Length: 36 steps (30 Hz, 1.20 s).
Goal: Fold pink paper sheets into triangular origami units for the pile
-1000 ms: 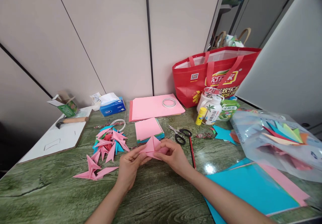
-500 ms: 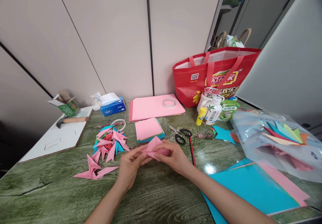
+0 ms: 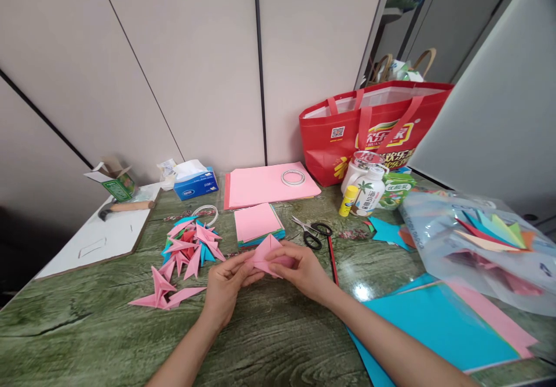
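A piece of folded pink paper is held up over the table between my two hands. My left hand pinches its left corner. On the other side, the fingers and thumb of my right hand close on the right part and cover some of it. Just behind it lies a stack of square paper, pink on top with blue and green edges below. Left of my hands is a pile of folded paper pieces, mostly pink with some blue and red. A few pink folded pieces lie nearer to me.
Scissors and a red pencil lie right of the stack. Larger pink sheets, a tissue box, a glue stick and a red bag stand behind. Blue sheets and a plastic bag are at right, a hammer left.
The right side of the folded pink paper looks slightly more turned under my right fingers. Both hands keep their hold, and the rest of the table is the same.
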### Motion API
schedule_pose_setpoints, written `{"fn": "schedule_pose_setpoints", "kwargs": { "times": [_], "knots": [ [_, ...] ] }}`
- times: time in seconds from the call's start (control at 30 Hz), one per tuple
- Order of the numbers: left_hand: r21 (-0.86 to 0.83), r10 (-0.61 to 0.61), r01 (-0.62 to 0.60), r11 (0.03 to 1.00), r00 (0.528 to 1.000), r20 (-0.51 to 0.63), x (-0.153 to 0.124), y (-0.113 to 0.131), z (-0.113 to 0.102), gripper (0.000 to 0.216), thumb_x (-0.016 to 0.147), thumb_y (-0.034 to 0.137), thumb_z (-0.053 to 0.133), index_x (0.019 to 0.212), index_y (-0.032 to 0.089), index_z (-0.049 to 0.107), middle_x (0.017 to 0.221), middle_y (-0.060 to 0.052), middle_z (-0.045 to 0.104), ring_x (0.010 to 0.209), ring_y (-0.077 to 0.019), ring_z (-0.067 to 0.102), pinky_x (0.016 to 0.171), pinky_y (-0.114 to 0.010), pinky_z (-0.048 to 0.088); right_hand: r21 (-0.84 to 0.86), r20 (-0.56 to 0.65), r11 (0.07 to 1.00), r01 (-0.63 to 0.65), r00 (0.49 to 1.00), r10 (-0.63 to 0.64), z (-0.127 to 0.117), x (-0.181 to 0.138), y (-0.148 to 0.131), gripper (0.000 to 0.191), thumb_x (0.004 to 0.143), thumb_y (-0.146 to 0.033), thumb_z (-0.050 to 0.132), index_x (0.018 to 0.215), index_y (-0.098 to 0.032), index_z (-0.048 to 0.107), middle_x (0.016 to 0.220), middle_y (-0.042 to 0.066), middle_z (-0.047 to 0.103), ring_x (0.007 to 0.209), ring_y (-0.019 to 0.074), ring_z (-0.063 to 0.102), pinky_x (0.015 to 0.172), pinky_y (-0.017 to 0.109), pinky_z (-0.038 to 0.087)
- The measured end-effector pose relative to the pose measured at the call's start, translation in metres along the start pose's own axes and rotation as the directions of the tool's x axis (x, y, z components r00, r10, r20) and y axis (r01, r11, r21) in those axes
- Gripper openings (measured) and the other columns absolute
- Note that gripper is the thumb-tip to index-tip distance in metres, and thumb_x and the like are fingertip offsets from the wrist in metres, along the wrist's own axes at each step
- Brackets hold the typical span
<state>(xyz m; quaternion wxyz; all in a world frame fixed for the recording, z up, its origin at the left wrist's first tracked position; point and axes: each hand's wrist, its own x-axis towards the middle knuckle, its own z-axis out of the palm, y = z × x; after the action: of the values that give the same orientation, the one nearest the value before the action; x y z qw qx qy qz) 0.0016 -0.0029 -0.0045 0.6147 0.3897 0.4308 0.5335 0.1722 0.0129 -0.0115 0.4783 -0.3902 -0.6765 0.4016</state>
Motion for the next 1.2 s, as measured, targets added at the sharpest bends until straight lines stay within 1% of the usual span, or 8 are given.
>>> {"fn": "schedule_pose_setpoints", "kwargs": {
  "times": [0.43, 0.5, 0.63, 0.73, 0.87, 0.97, 1.07, 1.2],
  "knots": [
    [0.042, 0.021, -0.019, 0.999, 0.999, -0.037, -0.002, 0.001, 0.002, 0.027, 0.059, 0.024, 0.072, 0.083, 0.013, 0.071, 0.076, -0.007, 0.073, 0.067, -0.0216, 0.067, 0.073, -0.038, 0.055, 0.006, 0.000, 1.000, -0.028, 1.000, 0.028, -0.001, 0.000, -0.003, 0.012, 0.068, -0.019, 0.063, 0.079, -0.021, 0.068, 0.082, 0.003, 0.066, 0.087, 0.0197, 0.058, 0.077, 0.032, 0.044],
    [0.031, 0.014, -0.013, 0.999, 1.000, -0.026, -0.002, 0.002, 0.002, 0.030, 0.060, 0.024, 0.072, 0.088, 0.014, 0.070, 0.073, -0.005, 0.073, 0.067, -0.0206, 0.067, 0.073, -0.037, 0.054, -0.002, -0.003, 1.000, -0.020, 1.000, 0.020, -0.001, 0.000, -0.004, 0.012, 0.068, -0.018, 0.063, 0.079, -0.021, 0.068, 0.082, 0.003, 0.066, 0.085, 0.0194, 0.058, 0.076, 0.032, 0.045],
    [0.013, -0.024, 0.024, 1.000, 1.000, 0.014, -0.001, 0.006, 0.002, 0.048, 0.061, 0.022, 0.071, 0.108, 0.015, 0.060, 0.063, -0.002, 0.071, 0.065, -0.0176, 0.066, 0.075, -0.036, 0.053, -0.036, -0.009, 0.999, 0.007, 1.000, -0.007, -0.002, 0.000, -0.004, 0.012, 0.068, -0.016, 0.063, 0.078, -0.020, 0.068, 0.080, 0.003, 0.066, 0.082, 0.0184, 0.058, 0.075, 0.030, 0.045],
    [0.030, -0.064, 0.063, 0.998, 0.997, 0.049, -0.001, 0.009, 0.001, 0.055, 0.064, 0.021, 0.069, 0.115, 0.013, 0.054, 0.070, -0.004, 0.072, 0.067, -0.0178, 0.066, 0.076, -0.035, 0.053, -0.054, -0.006, 0.998, 0.021, 1.000, -0.022, -0.004, 0.001, -0.004, 0.012, 0.068, -0.016, 0.062, 0.078, -0.021, 0.068, 0.079, 0.003, 0.065, 0.080, 0.0181, 0.058, 0.074, 0.030, 0.045],
    [0.071, -0.102, 0.096, 0.993, 0.990, 0.098, -0.001, 0.013, 0.000, 0.055, 0.067, 0.024, 0.067, 0.118, 0.012, 0.051, 0.076, -0.008, 0.072, 0.073, -0.0213, 0.067, 0.077, -0.037, 0.052, -0.052, 0.000, 0.998, 0.021, 1.000, -0.021, -0.005, 0.001, -0.004, 0.012, 0.069, -0.017, 0.062, 0.078, -0.021, 0.067, 0.079, 0.002, 0.065, 0.082, 0.0184, 0.057, 0.074, 0.030, 0.045],
    [0.096, -0.119, 0.107, 0.990, 0.985, 0.126, -0.001, 0.014, -0.001, 0.058, 0.067, 0.024, 0.067, 0.120, 0.012, 0.049, 0.077, -0.008, 0.072, 0.075, -0.0226, 0.067, 0.079, -0.039, 0.051, -0.054, 0.014, 0.998, 0.030, 0.999, -0.030, -0.006, 0.001, -0.004, 0.012, 0.069, -0.017, 0.062, 0.079, -0.021, 0.067, 0.078, 0.002, 0.065, 0.082, 0.0184, 0.057, 0.073, 0.030, 0.045],
    [0.098, -0.123, 0.111, 0.989, 0.984, 0.127, -0.001, 0.013, -0.001, 0.061, 0.065, 0.022, 0.068, 0.122, 0.013, 0.048, 0.073, -0.006, 0.072, 0.074, -0.0224, 0.067, 0.078, -0.040, 0.051, -0.058, 0.019, 0.997, 0.042, 0.999, -0.041, -0.007, 0.001, -0.004, 0.011, 0.069, -0.018, 0.062, 0.078, -0.021, 0.067, 0.076, 0.002, 0.064, 0.078, 0.0176, 0.057, 0.071, 0.029, 0.045],
    [0.082, -0.116, 0.106, 0.991, 0.985, 0.125, -0.001, 0.013, -0.001, 0.060, 0.066, 0.024, 0.068, 0.122, 0.013, 0.047, 0.071, -0.006, 0.072, 0.072, -0.0219, 0.067, 0.077, -0.038, 0.052, -0.057, 0.028, 0.997, 0.052, 0.998, -0.051, -0.007, 0.001, -0.004, 0.010, 0.070, -0.019, 0.061, 0.079, -0.020, 0.066, 0.076, 0.002, 0.062, 0.076, 0.0166, 0.056, 0.071, 0.028, 0.044]
  ]
}}
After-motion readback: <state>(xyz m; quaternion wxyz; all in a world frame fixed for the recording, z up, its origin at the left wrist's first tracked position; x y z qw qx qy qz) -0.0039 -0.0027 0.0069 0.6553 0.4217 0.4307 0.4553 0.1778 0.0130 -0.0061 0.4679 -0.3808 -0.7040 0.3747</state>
